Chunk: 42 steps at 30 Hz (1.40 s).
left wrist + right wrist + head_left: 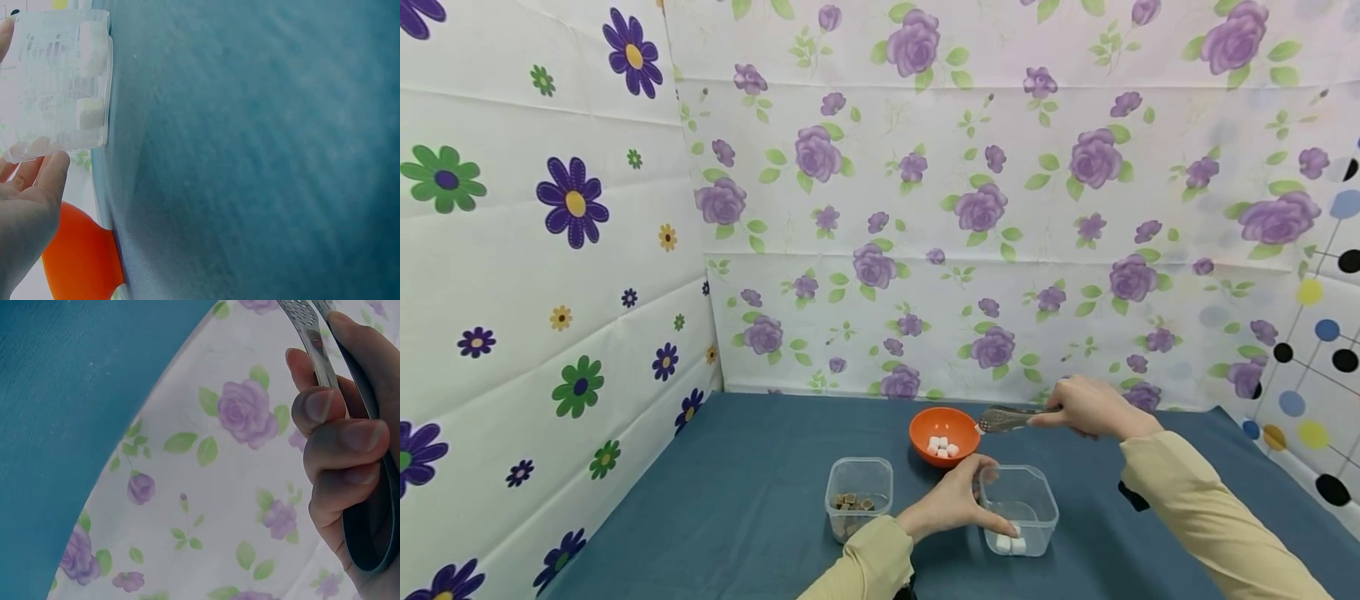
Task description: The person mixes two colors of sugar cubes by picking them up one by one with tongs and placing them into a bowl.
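My right hand grips metal tongs with perforated ends, their tips at the right rim of an orange bowl. A small white piece shows at those tips. Several white cubes lie inside the bowl. With thumb and fingers spread across its left side, my left hand holds a clear plastic container; a few white cubes sit at its near side. In the right wrist view, curled fingers wrap the folded handle of the tongs.
Left of my left hand stands another clear plastic container holding several small brown pieces. A dark blue cloth covers the table. Flower-printed sheets rise at the back and left, a dotted one at the right.
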Tool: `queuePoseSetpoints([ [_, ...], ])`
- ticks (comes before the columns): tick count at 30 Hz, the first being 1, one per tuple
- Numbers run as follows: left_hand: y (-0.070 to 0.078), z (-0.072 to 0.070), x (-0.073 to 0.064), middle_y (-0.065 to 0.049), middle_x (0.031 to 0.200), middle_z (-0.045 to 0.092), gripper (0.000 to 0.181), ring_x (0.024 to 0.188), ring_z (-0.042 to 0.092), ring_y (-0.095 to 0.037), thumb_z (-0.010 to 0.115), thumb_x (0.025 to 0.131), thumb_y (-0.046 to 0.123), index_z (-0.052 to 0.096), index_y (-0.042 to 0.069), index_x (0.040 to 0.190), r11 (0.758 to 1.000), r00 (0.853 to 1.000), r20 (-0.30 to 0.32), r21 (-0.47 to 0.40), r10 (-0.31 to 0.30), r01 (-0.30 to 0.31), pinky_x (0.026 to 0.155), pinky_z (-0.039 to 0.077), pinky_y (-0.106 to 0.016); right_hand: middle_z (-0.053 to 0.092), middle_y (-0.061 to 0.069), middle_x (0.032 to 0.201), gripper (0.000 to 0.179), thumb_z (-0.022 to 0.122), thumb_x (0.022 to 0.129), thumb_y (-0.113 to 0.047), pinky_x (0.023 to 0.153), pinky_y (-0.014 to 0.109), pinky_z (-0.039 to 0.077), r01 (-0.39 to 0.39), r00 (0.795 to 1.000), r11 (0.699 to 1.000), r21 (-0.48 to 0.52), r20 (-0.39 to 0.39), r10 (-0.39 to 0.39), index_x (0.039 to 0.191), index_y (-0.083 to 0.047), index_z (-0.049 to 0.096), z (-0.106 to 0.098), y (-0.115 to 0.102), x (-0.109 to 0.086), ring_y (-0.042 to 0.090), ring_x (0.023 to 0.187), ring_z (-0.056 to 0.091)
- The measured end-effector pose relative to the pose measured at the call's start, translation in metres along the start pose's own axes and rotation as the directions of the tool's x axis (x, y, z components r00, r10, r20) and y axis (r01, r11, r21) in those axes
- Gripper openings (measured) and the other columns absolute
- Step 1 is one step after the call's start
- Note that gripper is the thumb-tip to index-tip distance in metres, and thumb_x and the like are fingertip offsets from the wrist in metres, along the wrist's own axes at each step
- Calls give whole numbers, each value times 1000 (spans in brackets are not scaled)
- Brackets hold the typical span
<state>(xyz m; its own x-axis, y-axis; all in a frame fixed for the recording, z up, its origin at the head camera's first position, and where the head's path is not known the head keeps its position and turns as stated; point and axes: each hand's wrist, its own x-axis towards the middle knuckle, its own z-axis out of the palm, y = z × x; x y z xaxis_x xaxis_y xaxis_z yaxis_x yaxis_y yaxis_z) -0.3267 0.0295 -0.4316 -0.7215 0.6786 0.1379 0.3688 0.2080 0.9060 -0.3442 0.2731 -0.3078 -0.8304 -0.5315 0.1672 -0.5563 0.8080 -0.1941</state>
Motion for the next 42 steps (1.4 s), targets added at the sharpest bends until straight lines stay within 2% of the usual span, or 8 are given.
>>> queuePoseSetpoints([
  [8,1,1,0,3,116,49,65,106,48,-15,77,74,16,41,9,128,1000,1000,-6,8,0,0,80,43,-26,35,-10,35,42,64,83,-38,33,26,36,-15,999,1000,19,32,15,46,-20,52,6,-4,8,7,29,36],
  [15,2,2,1,2,116,49,65,104,49,-16,77,74,17,41,9,128,1000,1000,-2,7,0,0,79,43,-27,36,-9,35,43,65,82,-37,35,27,38,-51,998,998,31,41,50,46,-19,51,13,-3,10,7,29,37],
  [23,1,2,1,4,114,49,64,103,49,-17,77,74,18,42,10,127,1000,1000,2,9,2,-2,79,43,-27,39,-7,36,32,64,82,-39,35,27,37,-73,995,996,44,74,70,55,-23,62,11,-9,13,8,30,37],
  [29,1,2,2,1,116,49,63,104,48,-16,77,74,18,43,14,126,1000,1000,1,11,-3,3,80,43,-26,39,-7,36,33,64,81,-43,36,27,37,-119,990,993,4,73,118,54,-23,61,11,-8,14,9,31,39],
  [37,0,0,2,0,118,49,61,107,48,-16,77,74,19,43,16,124,1000,1000,1,6,-3,3,81,43,-26,43,-3,39,44,61,79,-52,38,28,40,-124,990,992,-17,61,125,53,-16,55,9,-4,7,12,33,43],
  [42,1,0,1,2,117,49,62,106,48,-16,77,73,18,43,16,124,1000,1000,-4,7,-4,4,81,43,-26,45,0,40,45,56,82,-53,45,26,43,-86,994,996,0,67,86,57,-16,55,7,0,-4,12,33,43],
])
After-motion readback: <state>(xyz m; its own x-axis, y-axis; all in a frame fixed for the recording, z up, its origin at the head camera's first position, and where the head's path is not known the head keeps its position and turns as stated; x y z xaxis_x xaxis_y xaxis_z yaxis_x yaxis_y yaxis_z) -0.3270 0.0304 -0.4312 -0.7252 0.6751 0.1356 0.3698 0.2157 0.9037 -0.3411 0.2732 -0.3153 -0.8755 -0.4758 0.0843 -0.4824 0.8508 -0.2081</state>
